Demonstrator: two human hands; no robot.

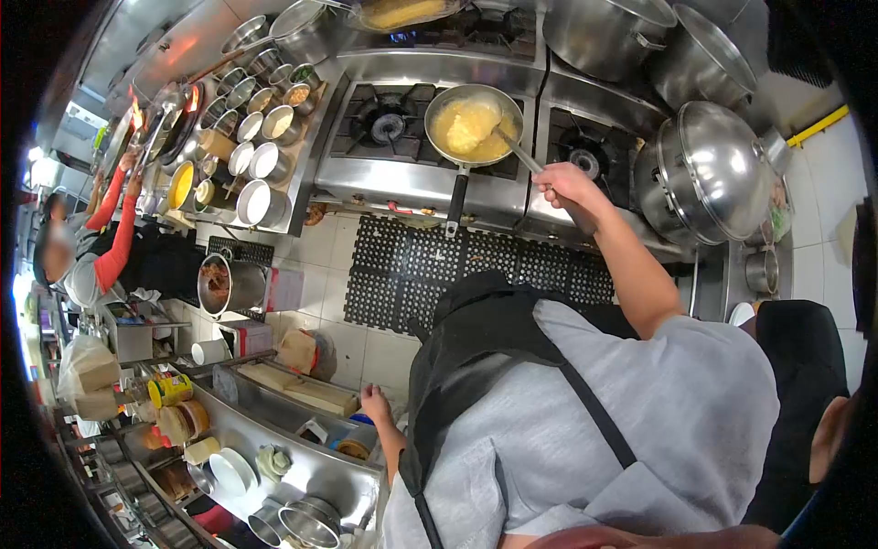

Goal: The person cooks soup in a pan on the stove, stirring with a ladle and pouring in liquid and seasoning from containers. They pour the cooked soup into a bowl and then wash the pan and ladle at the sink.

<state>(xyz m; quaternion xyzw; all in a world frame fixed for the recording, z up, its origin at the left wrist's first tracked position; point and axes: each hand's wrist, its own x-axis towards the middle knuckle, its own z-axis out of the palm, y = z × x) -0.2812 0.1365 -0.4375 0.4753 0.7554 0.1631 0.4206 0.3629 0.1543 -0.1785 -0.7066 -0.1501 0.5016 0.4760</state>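
My right hand is closed round the handle of a metal spoon, whose far end rests in the yellow food. That food, soft and egg-like, lies in a round frying pan on the stove, with a lump in the middle and looser liquid around it. The pan's black handle points toward me and nothing touches it. Down by my side, near the steel counter's edge, is my left hand, its fingers curled and no object visible in them.
Burners flank the pan. A large domed steel pot stands at the right. Metal containers crowd the left counter. A person in red sleeves works at far left. A pot of food stands below; another person's arm shows at right.
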